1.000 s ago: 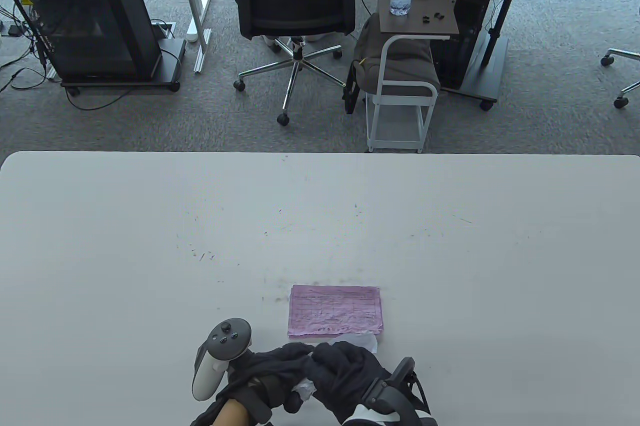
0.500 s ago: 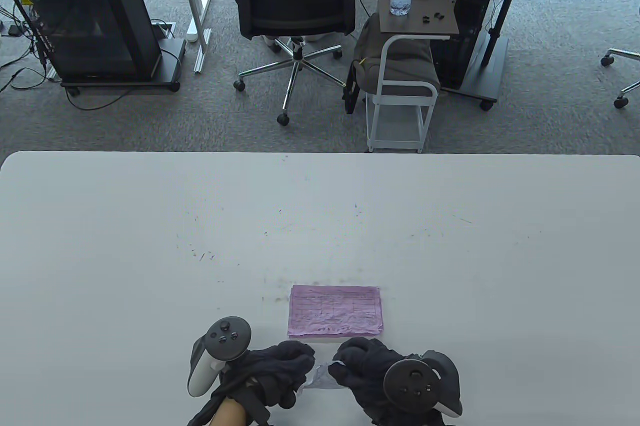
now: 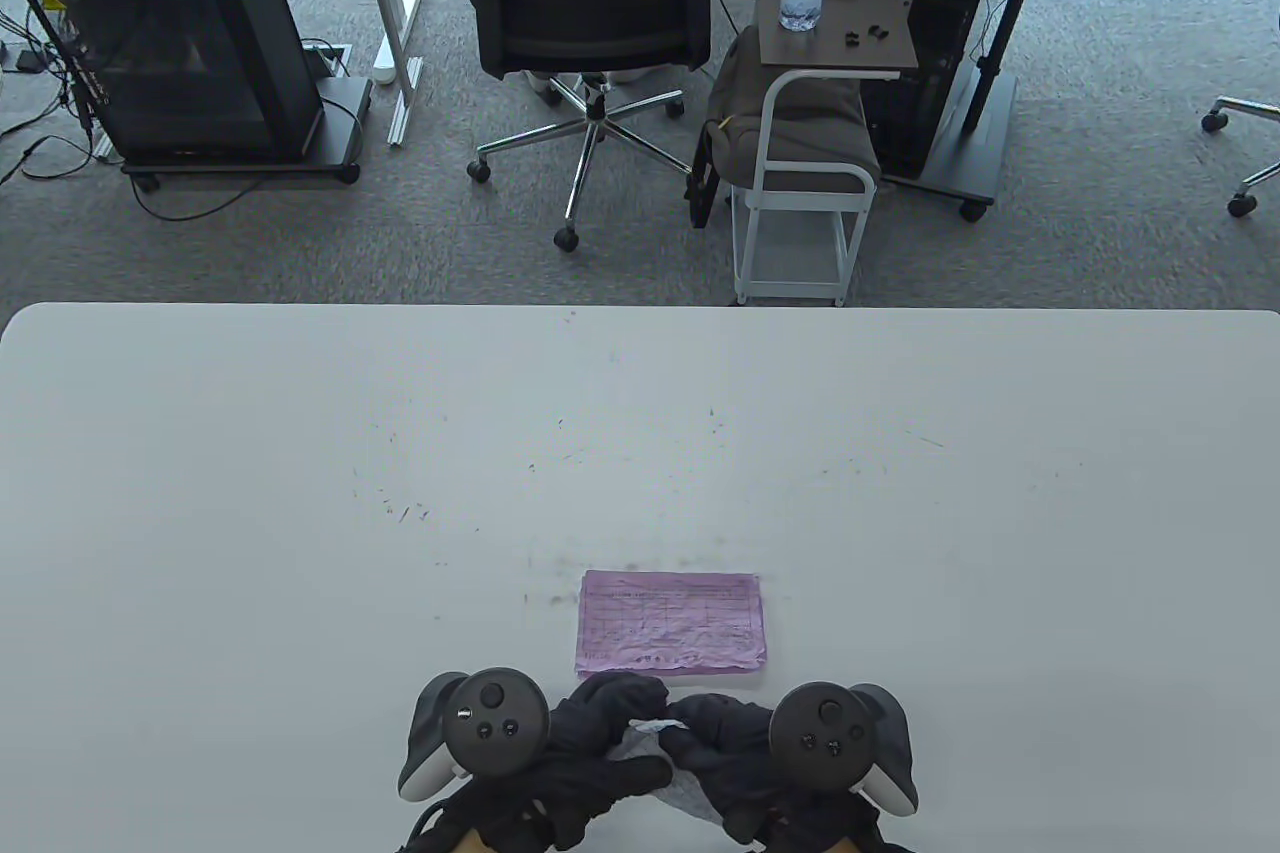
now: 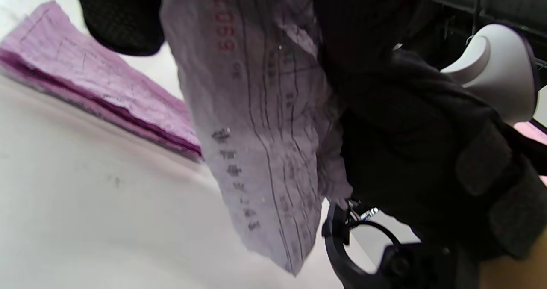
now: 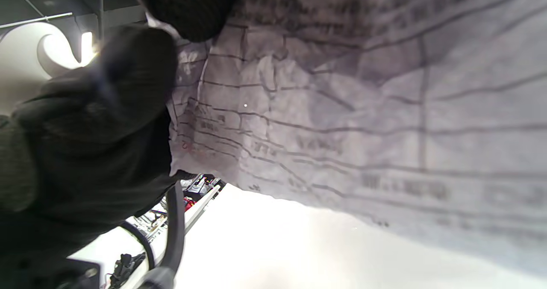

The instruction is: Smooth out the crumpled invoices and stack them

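A: Table view, left to right: left hand point(image 3: 590, 743) pinching crumpled white printed invoice point(image 3: 640, 751), right hand point(image 3: 725, 748) pinching opposite edge, near table edge.

B: Mid-unfolding. Next: pull flat, lay on pink flattened invoice stack point(image 3: 670, 623) just beyond.

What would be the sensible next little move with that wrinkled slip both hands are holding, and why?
Probably draw the two hands apart to pull the crumpled invoice open. The left hand and right hand both pinch it near its top edge, close together, and it hangs creased above the table. Once spread, it could go on the pink stack just beyond.
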Action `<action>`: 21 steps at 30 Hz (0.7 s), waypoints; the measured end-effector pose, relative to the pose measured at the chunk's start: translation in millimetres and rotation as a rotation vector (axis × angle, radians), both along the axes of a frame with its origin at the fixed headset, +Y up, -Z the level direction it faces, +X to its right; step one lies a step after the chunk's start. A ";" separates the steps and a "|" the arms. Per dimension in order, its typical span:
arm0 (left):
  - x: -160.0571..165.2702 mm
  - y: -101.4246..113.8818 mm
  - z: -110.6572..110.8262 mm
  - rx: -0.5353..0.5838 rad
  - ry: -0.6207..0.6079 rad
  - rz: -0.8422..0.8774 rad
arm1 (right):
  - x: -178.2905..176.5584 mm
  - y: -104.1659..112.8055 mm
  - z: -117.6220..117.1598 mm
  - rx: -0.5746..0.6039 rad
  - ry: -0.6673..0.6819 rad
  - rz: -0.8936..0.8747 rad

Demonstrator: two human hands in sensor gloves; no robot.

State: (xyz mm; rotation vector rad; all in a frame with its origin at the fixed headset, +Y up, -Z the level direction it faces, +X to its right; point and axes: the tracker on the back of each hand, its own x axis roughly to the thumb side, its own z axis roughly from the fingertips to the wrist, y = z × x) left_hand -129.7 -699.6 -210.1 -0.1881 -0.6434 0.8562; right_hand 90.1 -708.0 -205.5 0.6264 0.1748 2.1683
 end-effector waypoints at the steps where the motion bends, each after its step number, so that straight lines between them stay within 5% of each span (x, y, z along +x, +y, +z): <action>1: -3.8 2.3 -0.6 0.036 0.032 0.026 | 0.8 -1.3 -0.9 -0.009 -0.002 -0.014; 8: -21.3 3.8 -2.4 0.031 0.119 0.146 | -1.6 -9.1 -6.5 -0.102 0.125 -0.019; 21: -40.8 -27.3 -17.9 -0.106 0.265 0.073 | 27.0 -12.7 -17.3 -0.121 -0.072 -0.019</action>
